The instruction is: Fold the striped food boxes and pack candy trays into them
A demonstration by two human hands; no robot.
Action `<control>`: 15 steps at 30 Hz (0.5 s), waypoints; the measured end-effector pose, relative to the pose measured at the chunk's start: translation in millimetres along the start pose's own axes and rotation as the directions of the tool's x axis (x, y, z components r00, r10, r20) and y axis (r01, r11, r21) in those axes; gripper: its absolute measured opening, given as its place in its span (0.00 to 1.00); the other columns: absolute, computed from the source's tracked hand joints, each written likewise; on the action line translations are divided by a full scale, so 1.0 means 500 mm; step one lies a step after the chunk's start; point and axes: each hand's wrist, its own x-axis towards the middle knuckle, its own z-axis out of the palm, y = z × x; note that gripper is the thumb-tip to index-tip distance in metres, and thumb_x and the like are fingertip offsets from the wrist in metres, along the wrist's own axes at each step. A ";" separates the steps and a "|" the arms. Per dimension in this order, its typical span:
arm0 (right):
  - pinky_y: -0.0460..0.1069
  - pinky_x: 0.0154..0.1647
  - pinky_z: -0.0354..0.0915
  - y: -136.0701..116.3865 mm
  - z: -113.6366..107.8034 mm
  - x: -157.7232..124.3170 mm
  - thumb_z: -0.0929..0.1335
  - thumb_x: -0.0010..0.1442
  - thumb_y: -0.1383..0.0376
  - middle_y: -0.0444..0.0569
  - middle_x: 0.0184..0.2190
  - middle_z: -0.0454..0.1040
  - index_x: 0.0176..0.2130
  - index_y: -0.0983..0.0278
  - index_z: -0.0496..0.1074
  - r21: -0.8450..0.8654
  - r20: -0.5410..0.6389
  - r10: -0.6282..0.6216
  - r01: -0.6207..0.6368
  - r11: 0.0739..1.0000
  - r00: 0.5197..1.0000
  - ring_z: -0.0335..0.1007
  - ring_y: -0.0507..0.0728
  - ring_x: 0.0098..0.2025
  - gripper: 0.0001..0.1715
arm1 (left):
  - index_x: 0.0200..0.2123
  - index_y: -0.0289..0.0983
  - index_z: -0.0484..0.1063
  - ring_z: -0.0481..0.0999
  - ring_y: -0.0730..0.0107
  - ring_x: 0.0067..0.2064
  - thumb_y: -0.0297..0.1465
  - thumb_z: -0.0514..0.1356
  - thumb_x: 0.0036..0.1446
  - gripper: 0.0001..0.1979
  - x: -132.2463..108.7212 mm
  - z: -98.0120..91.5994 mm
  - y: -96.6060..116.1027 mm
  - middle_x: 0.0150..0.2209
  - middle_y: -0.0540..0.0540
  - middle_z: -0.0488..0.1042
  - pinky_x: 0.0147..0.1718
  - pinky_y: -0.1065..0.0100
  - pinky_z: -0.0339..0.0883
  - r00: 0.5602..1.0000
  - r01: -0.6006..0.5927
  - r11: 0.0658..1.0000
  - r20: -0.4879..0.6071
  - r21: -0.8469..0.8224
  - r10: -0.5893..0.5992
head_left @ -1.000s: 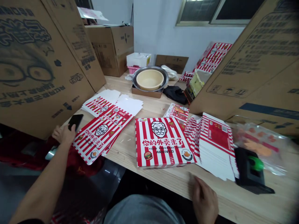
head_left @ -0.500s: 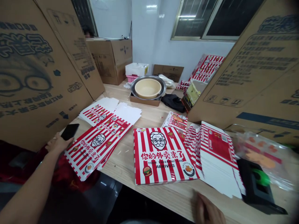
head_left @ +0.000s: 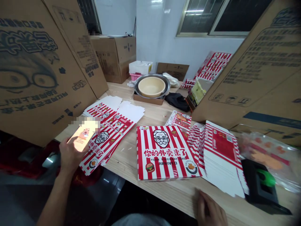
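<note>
My left hand (head_left: 70, 157) is closed around a smartphone (head_left: 81, 138) whose screen is lit. The phone is held over the left part of the table, in front of a fanned stack of flat red-and-white striped cartons (head_left: 117, 125). Resting by the table's front edge, my right hand (head_left: 210, 208) has its fingers curled, with nothing seen in them; its lower part is cut off by the frame. Nearest to it lies a folded striped takeaway box (head_left: 164, 153), printed with a cartoon face and a burger.
Unfolded cartons (head_left: 225, 163) and a black tape dispenser (head_left: 261, 188) lie at right, beside clear plastic bags (head_left: 270, 153). A cream bowl (head_left: 151, 87) sits in a metal basin farther back. Large cardboard boxes stand at left (head_left: 47, 94) and right (head_left: 258, 78).
My left hand has raised the phone and brought it rightward and nearer the cartons; its dark screen is now lit. My right hand stays nearly where it was.
</note>
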 end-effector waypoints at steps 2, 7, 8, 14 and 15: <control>0.50 0.37 0.62 0.000 0.000 -0.002 0.57 0.64 0.59 0.56 0.31 0.74 0.37 0.72 0.72 -0.006 0.006 0.003 -0.002 1.000 1.000 0.68 0.57 0.33 0.22 | 0.40 0.34 0.60 0.64 0.47 0.49 0.40 0.65 0.40 0.26 -0.033 -0.023 0.053 0.44 0.35 0.62 0.49 0.49 0.60 0.967 -0.201 0.979 -0.153 0.026 0.202; 0.50 0.37 0.62 0.004 0.002 -0.004 0.57 0.63 0.59 0.56 0.31 0.74 0.36 0.72 0.73 -0.005 -0.001 0.000 0.000 1.000 1.000 0.68 0.57 0.33 0.22 | 0.42 0.41 0.55 0.63 0.51 0.51 0.30 0.68 0.39 0.29 -0.082 -0.100 0.190 0.48 0.38 0.59 0.51 0.41 0.57 0.750 -0.561 0.828 -0.421 0.004 0.511; 0.50 0.37 0.61 0.004 0.002 -0.004 0.58 0.63 0.59 0.56 0.30 0.74 0.36 0.73 0.73 -0.006 -0.005 -0.002 0.002 1.000 1.000 0.68 0.57 0.32 0.22 | 0.42 0.42 0.55 0.63 0.50 0.52 0.30 0.69 0.37 0.30 -0.087 -0.110 0.209 0.49 0.39 0.59 0.51 0.40 0.58 0.741 -0.575 0.817 -0.453 -0.044 0.496; 0.51 0.35 0.62 0.002 0.002 -0.002 0.57 0.63 0.60 0.56 0.31 0.74 0.36 0.72 0.72 -0.008 -0.002 -0.008 0.008 1.000 1.000 0.69 0.58 0.31 0.21 | 0.48 0.48 0.56 0.66 0.48 0.51 0.31 0.71 0.28 0.41 -0.112 -0.137 0.266 0.54 0.44 0.58 0.44 0.44 0.68 0.714 -0.631 0.738 -0.551 -0.241 0.431; 0.51 0.36 0.62 0.001 0.002 -0.001 0.57 0.63 0.60 0.55 0.31 0.75 0.37 0.71 0.72 -0.007 -0.008 -0.001 0.001 1.000 1.000 0.69 0.58 0.31 0.21 | 0.49 0.49 0.55 0.67 0.48 0.50 0.30 0.72 0.28 0.43 -0.117 -0.141 0.270 0.55 0.44 0.58 0.44 0.44 0.68 0.718 -0.632 0.733 -0.547 -0.252 0.431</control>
